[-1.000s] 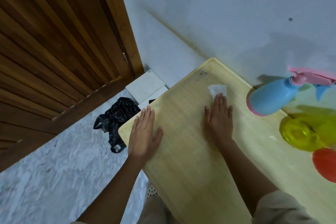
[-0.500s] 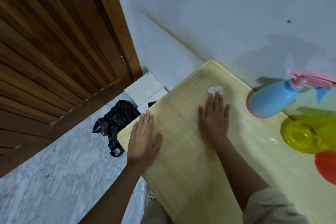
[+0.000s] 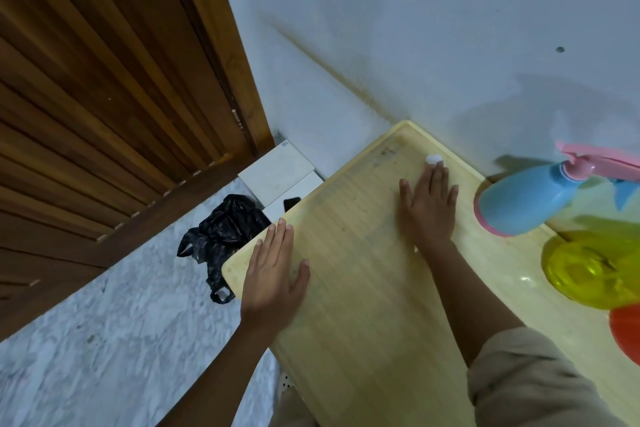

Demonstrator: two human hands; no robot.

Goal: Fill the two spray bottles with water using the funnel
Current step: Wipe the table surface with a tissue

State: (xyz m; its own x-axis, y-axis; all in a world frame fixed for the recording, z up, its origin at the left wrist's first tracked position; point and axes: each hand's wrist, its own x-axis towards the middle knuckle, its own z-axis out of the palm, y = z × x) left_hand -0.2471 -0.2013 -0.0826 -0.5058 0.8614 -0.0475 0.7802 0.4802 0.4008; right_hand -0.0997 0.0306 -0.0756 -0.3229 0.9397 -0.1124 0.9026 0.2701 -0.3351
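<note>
My left hand (image 3: 273, 274) lies flat near the lower-left corner of the tabletop (image 3: 363, 340), fingers (image 3: 277, 236) pressed together and straight, thumb out to the side, holding nothing. My right hand (image 3: 427, 208) is flat too, further up toward the centre of the frame, fingers slightly spread, pressing down on a small white wad of tissue (image 3: 433, 158) that peeks out past my fingertips close to the wall.

The blue spray bottle (image 3: 523, 201) with its pink trigger head (image 3: 588, 163) stands at the right of the frame, just beside my right hand but not touching it. Below it sits the yellow spray bottle (image 3: 592, 270), see-through and partly cut off by the edge. An orange shape (image 3: 627, 333) at the lower right may be the funnel; I cannot tell for sure.

I judge both bottles to be thin, light plastic, heavier if they hold water, and slippery if wet. I would take the blue one around its round body with the whole hand, not by the trigger head, which would twist or squirt.
</note>
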